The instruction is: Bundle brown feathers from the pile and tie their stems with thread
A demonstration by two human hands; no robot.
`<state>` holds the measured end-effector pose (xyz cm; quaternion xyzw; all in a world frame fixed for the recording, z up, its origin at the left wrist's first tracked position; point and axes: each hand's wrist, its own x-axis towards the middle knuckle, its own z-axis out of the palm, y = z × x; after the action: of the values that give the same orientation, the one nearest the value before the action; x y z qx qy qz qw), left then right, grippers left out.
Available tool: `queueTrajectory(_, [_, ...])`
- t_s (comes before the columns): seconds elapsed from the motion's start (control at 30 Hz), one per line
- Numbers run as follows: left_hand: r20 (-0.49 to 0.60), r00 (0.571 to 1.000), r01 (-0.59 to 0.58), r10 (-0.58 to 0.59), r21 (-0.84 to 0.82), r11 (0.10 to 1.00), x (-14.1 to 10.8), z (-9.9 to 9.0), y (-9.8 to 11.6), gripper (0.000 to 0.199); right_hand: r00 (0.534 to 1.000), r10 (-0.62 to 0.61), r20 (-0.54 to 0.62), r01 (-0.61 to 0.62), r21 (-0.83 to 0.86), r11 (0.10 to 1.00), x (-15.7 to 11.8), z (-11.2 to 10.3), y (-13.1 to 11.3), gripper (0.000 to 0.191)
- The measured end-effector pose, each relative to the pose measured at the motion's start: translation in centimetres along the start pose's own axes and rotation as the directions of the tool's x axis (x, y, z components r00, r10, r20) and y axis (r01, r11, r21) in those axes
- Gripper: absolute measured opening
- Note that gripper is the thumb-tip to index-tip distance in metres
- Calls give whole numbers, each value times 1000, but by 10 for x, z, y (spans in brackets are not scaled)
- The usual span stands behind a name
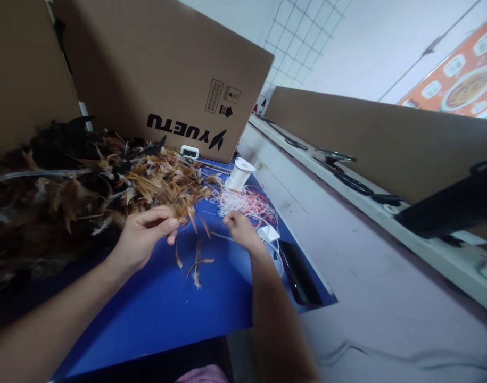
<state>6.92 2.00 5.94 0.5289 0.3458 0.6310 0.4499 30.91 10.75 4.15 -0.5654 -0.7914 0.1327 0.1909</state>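
My left hand (pixel 147 234) pinches a small bunch of brown feathers (pixel 183 207) between thumb and fingers, at the right edge of a big heap of brown and black feathers (pixel 79 186). My right hand (pixel 240 229) is closed just in front of a tangle of white and red strings (pixel 247 205); what its fingertips grip, if anything, is too small to make out. Behind the tangle stands a white spool (pixel 240 173). A few loose feathers (pixel 197 263) lie on the blue tabletop (pixel 167 314) between my hands.
A cardboard box (pixel 147 69) rises behind the feathers, with a small white digital display (pixel 189 152) at its foot. Right of my right arm are a white adapter (pixel 268 233) with a cable and a black phone (pixel 299 274). Scissors (pixel 335 155) rest on the ledge.
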Motion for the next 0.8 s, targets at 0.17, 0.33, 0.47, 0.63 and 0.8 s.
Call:
queueTrajectory(0.17, [-4,1000,18,-18,10,1000,0,-1,-4,18,998,8,-63,-4,57,998,-5,-16,8,19])
queueTrajectory(0.33, [-17,999,41,-41,17,999,0,0,-6,17,1000,-12,29,12,17,1000,-8,-8,11,4])
queueTrajectory(0.47, [-3,999,39,-39,-2,999,0,1,-5,19,992,-2,122,0,14,1000,-10,-7,9,16])
queueTrajectory(0.63, [14,1000,26,-26,-40,999,0,2,-5,19,987,145,-75,-148,-47,988,-6,-9,6,13])
queueTrajectory(0.8, [35,999,30,-29,-26,999,-1,2,-5,14,965,213,-153,-215,3,977,5,4,9,9])
